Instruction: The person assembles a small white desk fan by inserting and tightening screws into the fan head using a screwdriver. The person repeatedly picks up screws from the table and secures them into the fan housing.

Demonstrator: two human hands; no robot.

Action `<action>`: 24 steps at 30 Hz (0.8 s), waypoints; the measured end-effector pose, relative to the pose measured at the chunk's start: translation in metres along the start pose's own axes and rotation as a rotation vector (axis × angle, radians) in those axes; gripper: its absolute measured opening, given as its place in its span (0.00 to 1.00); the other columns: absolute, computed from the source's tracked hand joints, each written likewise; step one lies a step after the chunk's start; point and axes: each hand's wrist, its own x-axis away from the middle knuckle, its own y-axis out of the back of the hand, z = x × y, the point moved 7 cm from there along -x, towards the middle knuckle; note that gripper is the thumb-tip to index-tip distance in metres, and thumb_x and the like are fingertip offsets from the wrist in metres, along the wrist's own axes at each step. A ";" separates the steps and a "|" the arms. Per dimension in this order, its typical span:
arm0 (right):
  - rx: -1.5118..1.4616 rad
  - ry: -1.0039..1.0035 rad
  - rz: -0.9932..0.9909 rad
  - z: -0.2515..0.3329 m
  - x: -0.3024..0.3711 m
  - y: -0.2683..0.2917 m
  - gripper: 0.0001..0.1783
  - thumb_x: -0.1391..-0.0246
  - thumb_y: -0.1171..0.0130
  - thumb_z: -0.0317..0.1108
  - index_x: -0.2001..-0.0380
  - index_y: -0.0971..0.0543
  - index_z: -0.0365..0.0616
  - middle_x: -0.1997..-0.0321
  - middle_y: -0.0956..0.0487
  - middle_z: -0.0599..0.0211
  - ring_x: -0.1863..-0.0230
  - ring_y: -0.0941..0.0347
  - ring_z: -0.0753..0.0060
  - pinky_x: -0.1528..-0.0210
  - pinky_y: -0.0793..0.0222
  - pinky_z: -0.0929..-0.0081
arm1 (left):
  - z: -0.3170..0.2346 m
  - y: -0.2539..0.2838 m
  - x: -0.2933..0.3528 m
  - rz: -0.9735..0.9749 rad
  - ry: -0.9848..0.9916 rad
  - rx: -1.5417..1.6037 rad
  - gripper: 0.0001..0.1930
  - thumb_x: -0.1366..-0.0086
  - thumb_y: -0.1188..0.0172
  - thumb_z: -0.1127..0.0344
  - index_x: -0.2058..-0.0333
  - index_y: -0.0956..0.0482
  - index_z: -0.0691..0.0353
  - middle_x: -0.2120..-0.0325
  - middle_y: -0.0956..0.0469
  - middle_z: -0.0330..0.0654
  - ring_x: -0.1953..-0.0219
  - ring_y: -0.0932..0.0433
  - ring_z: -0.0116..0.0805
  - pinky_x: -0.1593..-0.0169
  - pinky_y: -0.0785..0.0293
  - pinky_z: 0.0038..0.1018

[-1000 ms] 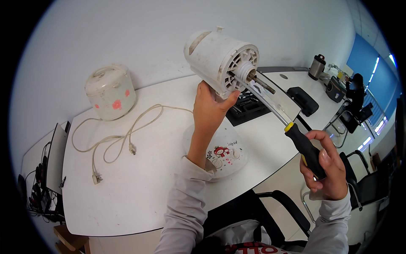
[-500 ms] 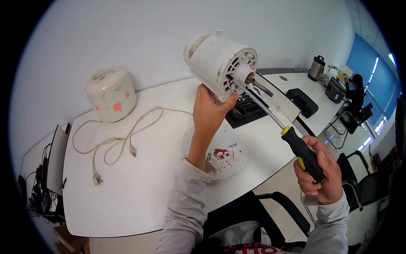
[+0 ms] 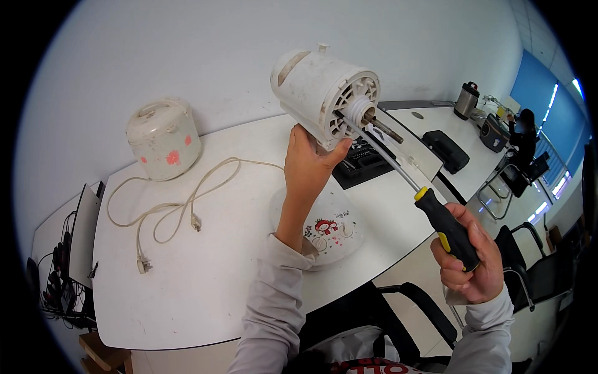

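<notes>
My left hand is closed round the underside of a white fan motor housing, raised above the table. A bare metal shaft sticks out of its grilled front end. In my right hand is a screwdriver with a black and yellow handle, held with the fingers wrapped round it. Its long blade slants up to the left, its tip going in among the grille slots beside the white collar; what the tip touches is hidden. Beneath my left forearm sits a white fan base with a printed cartoon and knobs.
A flowered rice cooker stands at the back left of the white table. Pale power cords with plugs loop in front. A black tool case lies behind my left hand. A black case, a vacuum flask and a seated person are farther right.
Almost nothing differs. My right hand and the screwdriver handle have shifted very slightly; the motor housing and my left hand stay in place.
</notes>
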 end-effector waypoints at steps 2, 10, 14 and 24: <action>-0.013 -0.004 0.003 -0.001 0.000 0.000 0.20 0.38 0.69 0.45 0.48 0.46 0.48 0.79 0.37 0.60 0.91 0.56 0.89 0.90 0.55 0.89 | 0.000 0.001 0.000 -0.006 -0.008 -0.010 0.33 0.55 0.34 0.51 0.55 0.34 0.65 0.58 0.32 0.46 0.55 0.31 0.41 0.53 0.36 0.30; -0.097 -0.028 -0.003 -0.003 0.001 0.000 0.20 0.38 0.69 0.45 0.47 0.45 0.49 0.79 0.38 0.60 0.91 0.57 0.89 0.89 0.56 0.89 | 0.004 -0.001 0.000 -0.004 0.013 -0.005 0.32 0.55 0.34 0.51 0.56 0.34 0.65 0.59 0.32 0.46 0.55 0.31 0.41 0.53 0.36 0.31; -0.175 -0.047 -0.009 -0.005 0.002 -0.003 0.19 0.38 0.70 0.45 0.47 0.45 0.50 0.78 0.38 0.60 0.91 0.57 0.89 0.89 0.56 0.89 | 0.004 -0.001 0.000 -0.006 0.011 0.004 0.33 0.55 0.34 0.51 0.56 0.35 0.65 0.59 0.32 0.46 0.55 0.31 0.42 0.53 0.36 0.31; -0.120 -0.036 0.026 -0.006 0.002 -0.004 0.21 0.39 0.66 0.46 0.47 0.47 0.49 0.79 0.37 0.59 0.90 0.55 0.88 0.89 0.54 0.89 | 0.007 -0.002 -0.001 -0.008 -0.006 0.031 0.32 0.55 0.34 0.51 0.56 0.34 0.65 0.59 0.32 0.46 0.56 0.30 0.41 0.54 0.35 0.31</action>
